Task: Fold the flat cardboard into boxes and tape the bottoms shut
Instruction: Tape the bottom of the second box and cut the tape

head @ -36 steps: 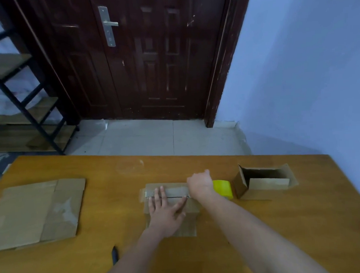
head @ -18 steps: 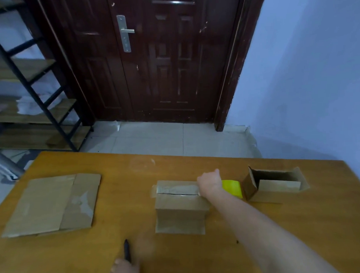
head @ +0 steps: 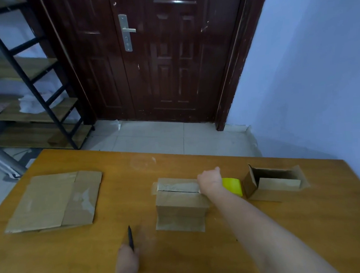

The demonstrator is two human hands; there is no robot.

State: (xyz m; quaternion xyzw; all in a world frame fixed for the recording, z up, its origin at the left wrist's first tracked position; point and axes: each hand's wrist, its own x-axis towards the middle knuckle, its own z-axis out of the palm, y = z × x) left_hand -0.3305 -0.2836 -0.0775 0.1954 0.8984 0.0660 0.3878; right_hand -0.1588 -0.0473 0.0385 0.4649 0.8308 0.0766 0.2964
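Wide orange-brown worktop [head: 200,249] fills the lower frame, and beyond its far edge there's a dark red door [head: 161,54] with a pale blue wall [head: 316,68] to the right and a black-framed shelf rack [head: 28,81] off to the left. On the worktop's left side lies the flat cardboard [head: 54,200], unfolded, with shiny tape patches on it. In the middle sits the folded box [head: 181,204], bottom side up, with a strip of clear tape [head: 177,187] running along the seam of its closed flaps and overhanging the left end. Over on the right, well apart from it, a second box [head: 275,182] stands with its opening facing up and one flap folded inward. Now the right hand [head: 210,179] is at the right end of that taped seam, fingers curled round the yellow tape roll [head: 232,185], which pokes out between the hand and the open box. Down near the front edge, the left hand [head: 126,260] is curled around the lower end of a slim black pen-like tool [head: 130,237], its tip pointing away from the person; the picture is blurred there, so the exact grip I can't make out.
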